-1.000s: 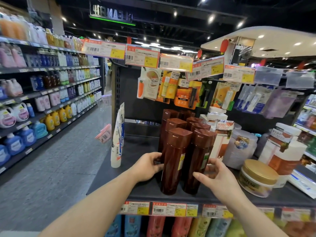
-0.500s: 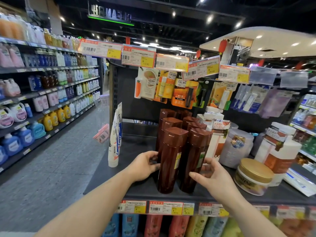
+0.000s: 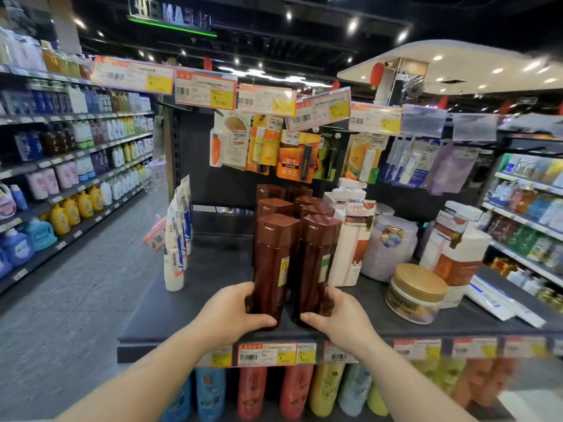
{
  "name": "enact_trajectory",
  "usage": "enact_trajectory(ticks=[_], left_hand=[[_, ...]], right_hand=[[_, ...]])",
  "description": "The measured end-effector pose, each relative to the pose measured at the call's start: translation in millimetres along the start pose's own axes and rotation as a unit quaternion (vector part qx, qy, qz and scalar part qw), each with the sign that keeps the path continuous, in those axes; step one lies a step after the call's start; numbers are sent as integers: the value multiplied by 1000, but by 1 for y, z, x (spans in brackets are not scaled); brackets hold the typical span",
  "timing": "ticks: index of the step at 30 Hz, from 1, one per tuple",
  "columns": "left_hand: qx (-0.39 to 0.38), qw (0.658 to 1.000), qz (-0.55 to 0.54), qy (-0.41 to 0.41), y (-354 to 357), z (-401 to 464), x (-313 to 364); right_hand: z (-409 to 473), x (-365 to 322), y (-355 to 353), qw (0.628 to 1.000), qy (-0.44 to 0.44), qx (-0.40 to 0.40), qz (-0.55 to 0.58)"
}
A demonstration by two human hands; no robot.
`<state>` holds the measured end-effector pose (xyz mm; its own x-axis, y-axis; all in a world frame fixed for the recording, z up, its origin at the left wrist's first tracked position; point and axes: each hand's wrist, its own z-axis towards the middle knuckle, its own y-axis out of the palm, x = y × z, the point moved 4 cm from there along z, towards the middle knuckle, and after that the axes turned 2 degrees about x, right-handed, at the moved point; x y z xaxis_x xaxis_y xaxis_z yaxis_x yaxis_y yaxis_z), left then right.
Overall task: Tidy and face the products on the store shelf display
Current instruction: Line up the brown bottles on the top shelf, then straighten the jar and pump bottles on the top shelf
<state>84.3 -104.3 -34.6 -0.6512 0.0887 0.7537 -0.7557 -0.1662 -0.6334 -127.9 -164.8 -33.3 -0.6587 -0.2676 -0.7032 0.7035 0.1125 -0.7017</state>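
A grey tiled floor (image 3: 76, 306) is seen running down an aisle on the left, lined by long wall shelving (image 3: 73, 166) stocked with bottles in rows. The ceiling (image 3: 304, 28) is dark and dotted with small round spotlights; a green-lit sign (image 3: 170, 21) is hung beneath it. To the right, a white curved canopy (image 3: 457, 67) with recessed lights is visible, with red lanterns (image 3: 376, 75) hung near it. Further shelving (image 3: 530, 208) is placed at the far right edge.
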Motion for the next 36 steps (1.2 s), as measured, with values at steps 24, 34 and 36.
enact_trajectory(ticks=[24, 34, 36], left_hand=[[233, 966, 110, 25, -18, -53, 76], [171, 978, 97, 66, 114, -16, 165], [125, 986, 100, 39, 146, 9, 177]], right_hand=[[-12, 16, -60, 996, -54, 9, 72], [-20, 92, -150, 992, -75, 83, 61], [-20, 114, -167, 993, -62, 81, 51]])
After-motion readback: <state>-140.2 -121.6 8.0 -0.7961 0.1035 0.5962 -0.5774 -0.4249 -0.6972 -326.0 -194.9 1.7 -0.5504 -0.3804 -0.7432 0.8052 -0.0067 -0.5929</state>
